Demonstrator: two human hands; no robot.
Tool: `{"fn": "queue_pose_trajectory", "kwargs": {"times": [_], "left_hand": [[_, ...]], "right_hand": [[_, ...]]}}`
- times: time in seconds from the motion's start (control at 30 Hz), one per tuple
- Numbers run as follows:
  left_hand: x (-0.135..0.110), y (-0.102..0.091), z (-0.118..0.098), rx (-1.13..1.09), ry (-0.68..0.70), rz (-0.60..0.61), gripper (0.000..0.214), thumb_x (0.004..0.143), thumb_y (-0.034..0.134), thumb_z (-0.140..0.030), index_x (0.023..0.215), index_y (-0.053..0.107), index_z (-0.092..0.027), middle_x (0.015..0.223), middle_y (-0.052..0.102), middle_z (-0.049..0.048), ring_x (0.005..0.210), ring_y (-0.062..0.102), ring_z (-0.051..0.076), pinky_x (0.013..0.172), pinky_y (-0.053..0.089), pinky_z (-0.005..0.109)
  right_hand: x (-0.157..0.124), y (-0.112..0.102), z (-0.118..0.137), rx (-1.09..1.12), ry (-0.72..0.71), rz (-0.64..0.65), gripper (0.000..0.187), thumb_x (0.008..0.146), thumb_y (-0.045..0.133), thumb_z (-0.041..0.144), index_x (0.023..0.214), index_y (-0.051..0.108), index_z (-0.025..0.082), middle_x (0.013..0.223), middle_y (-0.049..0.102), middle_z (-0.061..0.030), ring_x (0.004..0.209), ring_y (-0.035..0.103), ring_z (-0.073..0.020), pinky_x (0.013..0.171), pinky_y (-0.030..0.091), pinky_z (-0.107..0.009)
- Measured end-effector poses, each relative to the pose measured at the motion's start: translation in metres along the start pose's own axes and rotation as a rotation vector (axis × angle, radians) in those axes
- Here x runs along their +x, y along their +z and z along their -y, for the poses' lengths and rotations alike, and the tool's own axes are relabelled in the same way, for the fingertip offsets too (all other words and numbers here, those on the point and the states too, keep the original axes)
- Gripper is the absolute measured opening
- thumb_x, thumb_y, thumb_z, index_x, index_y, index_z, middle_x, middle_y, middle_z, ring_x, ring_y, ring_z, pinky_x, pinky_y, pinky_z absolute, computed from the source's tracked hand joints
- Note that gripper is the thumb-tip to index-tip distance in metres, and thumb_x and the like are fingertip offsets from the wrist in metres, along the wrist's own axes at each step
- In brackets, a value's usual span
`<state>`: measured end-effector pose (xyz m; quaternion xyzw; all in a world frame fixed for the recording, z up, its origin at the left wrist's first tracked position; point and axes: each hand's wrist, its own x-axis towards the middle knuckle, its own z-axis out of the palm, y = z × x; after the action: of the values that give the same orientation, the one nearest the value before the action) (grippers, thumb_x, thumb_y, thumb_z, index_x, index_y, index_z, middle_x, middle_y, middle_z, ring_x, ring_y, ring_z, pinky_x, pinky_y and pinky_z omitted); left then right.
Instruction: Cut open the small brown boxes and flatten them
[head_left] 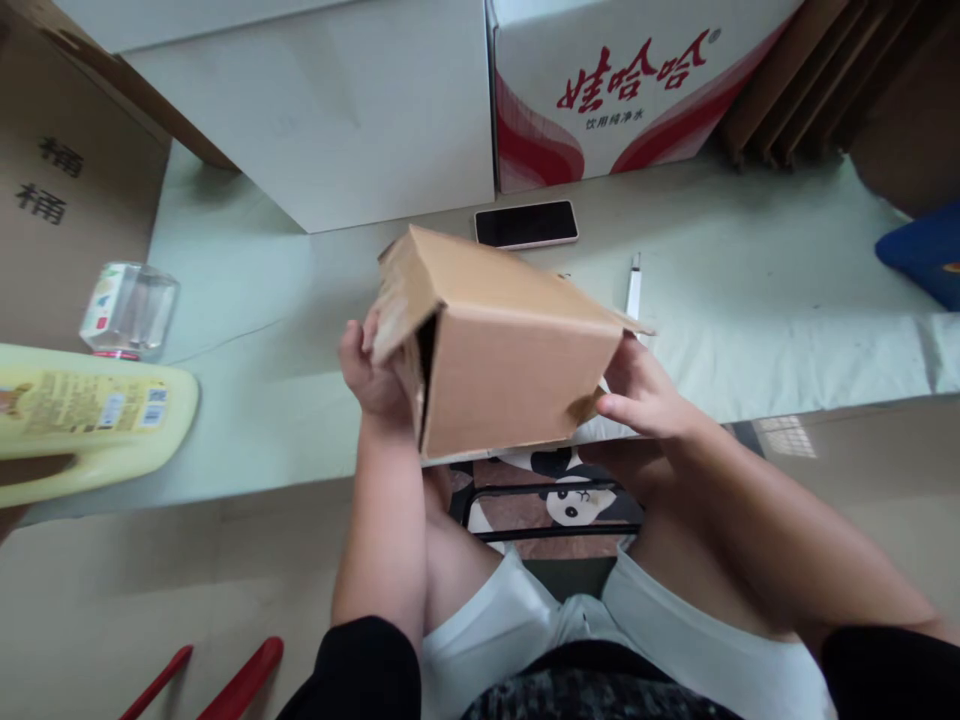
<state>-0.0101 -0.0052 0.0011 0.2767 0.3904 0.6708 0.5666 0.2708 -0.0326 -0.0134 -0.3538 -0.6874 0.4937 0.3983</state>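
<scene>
A brown cardboard box is tilted between my two hands above the front edge of the table. My left hand grips the flaps at its left end, with some fingers hidden behind the cardboard. At the opposite end, my right hand holds the lower right corner, thumb in front and the other fingers partly covered. A dark gap shows along the left flap. Just behind the box lies a phone, its dark screen facing up. A white utility knife rests on the table near my right hand.
Large white cartons stand along the back, one with red lettering. At the left are a clear bottle on its side and a yellow jug. Folded cardboard and a blue object are at the right.
</scene>
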Motion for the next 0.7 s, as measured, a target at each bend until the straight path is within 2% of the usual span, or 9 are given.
{"fn": "queue_pose_trajectory", "kwargs": {"times": [0.07, 0.13, 0.2, 0.3, 0.37, 0.43, 0.57, 0.7], "left_hand": [[-0.003, -0.001, -0.003, 0.029, 0.035, 0.077, 0.052, 0.083, 0.052, -0.065, 0.099, 0.073, -0.019, 0.111, 0.075, 0.0092, 0.133, 0.057, 0.030, 0.106, 0.050, 0.038], [-0.006, -0.003, -0.005, 0.069, -0.003, 0.090, 0.059, 0.080, 0.055, -0.069, 0.102, 0.074, -0.017, 0.107, 0.076, 0.0111, 0.126, 0.062, 0.031, 0.103, 0.052, 0.040], [-0.007, -0.006, -0.006, 0.069, -0.020, 0.002, 0.051, 0.079, 0.061, -0.062, 0.098, 0.073, -0.017, 0.101, 0.077, 0.0107, 0.122, 0.065, 0.030, 0.105, 0.051, 0.038], [-0.007, -0.007, -0.008, 0.049, 0.035, -0.113, 0.029, 0.076, 0.068, -0.042, 0.090, 0.071, -0.017, 0.099, 0.078, 0.0094, 0.129, 0.062, 0.027, 0.115, 0.043, 0.036], [-0.006, -0.007, -0.009, 0.052, 0.071, -0.121, 0.031, 0.073, 0.068, -0.041, 0.091, 0.071, -0.017, 0.104, 0.078, 0.0107, 0.138, 0.055, 0.029, 0.119, 0.040, 0.038], [-0.006, -0.006, -0.010, 0.059, 0.069, -0.096, 0.040, 0.071, 0.068, -0.049, 0.096, 0.071, -0.017, 0.114, 0.076, 0.0121, 0.145, 0.047, 0.031, 0.120, 0.041, 0.042], [-0.007, -0.009, -0.008, 0.114, -0.072, -0.038, 0.052, 0.073, 0.069, -0.063, 0.104, 0.072, -0.022, 0.131, 0.071, 0.0117, 0.150, 0.040, 0.034, 0.117, 0.045, 0.046], [-0.005, -0.020, -0.002, 0.151, -0.230, -0.048, 0.052, 0.079, 0.069, -0.063, 0.111, 0.071, -0.022, 0.128, 0.072, 0.0137, 0.143, 0.051, 0.035, 0.108, 0.054, 0.047]], "right_hand": [[-0.002, 0.002, 0.005, -0.006, 0.033, -0.013, 0.088, 0.078, 0.068, 0.074, 0.148, 0.048, 0.024, 0.143, 0.059, -0.0150, 0.135, 0.056, -0.0344, 0.114, 0.047, -0.052], [-0.004, 0.004, 0.006, -0.090, 0.041, -0.019, 0.084, 0.077, 0.072, 0.071, 0.142, 0.053, 0.022, 0.133, 0.065, -0.0153, 0.129, 0.060, -0.0339, 0.111, 0.050, -0.051], [-0.005, 0.003, 0.002, -0.232, 0.002, -0.036, 0.073, 0.074, 0.076, 0.068, 0.129, 0.062, 0.021, 0.120, 0.070, -0.0143, 0.123, 0.063, -0.0344, 0.110, 0.050, -0.052], [-0.003, 0.001, -0.011, -0.475, -0.055, -0.103, 0.050, 0.074, 0.078, 0.063, 0.105, 0.070, 0.023, 0.107, 0.073, -0.0125, 0.112, 0.067, -0.0353, 0.105, 0.053, -0.054], [0.000, 0.000, -0.018, -0.596, -0.035, -0.167, 0.041, 0.077, 0.076, 0.059, 0.098, 0.070, 0.025, 0.108, 0.073, -0.0122, 0.104, 0.070, -0.0346, 0.094, 0.057, -0.053], [0.004, 0.000, -0.021, -0.651, 0.015, -0.231, 0.036, 0.077, 0.077, 0.055, 0.095, 0.069, 0.024, 0.105, 0.073, -0.0120, 0.095, 0.071, -0.0329, 0.083, 0.060, -0.049], [0.011, 0.001, -0.016, -0.568, 0.112, -0.313, 0.032, 0.074, 0.076, 0.046, 0.091, 0.065, 0.021, 0.086, 0.070, -0.0072, 0.075, 0.068, -0.0243, 0.066, 0.057, -0.039], [0.014, 0.001, -0.008, -0.302, 0.184, -0.378, 0.022, 0.078, 0.069, 0.041, 0.087, 0.064, 0.021, 0.080, 0.069, -0.0022, 0.071, 0.064, -0.0175, 0.065, 0.054, -0.032]]}}
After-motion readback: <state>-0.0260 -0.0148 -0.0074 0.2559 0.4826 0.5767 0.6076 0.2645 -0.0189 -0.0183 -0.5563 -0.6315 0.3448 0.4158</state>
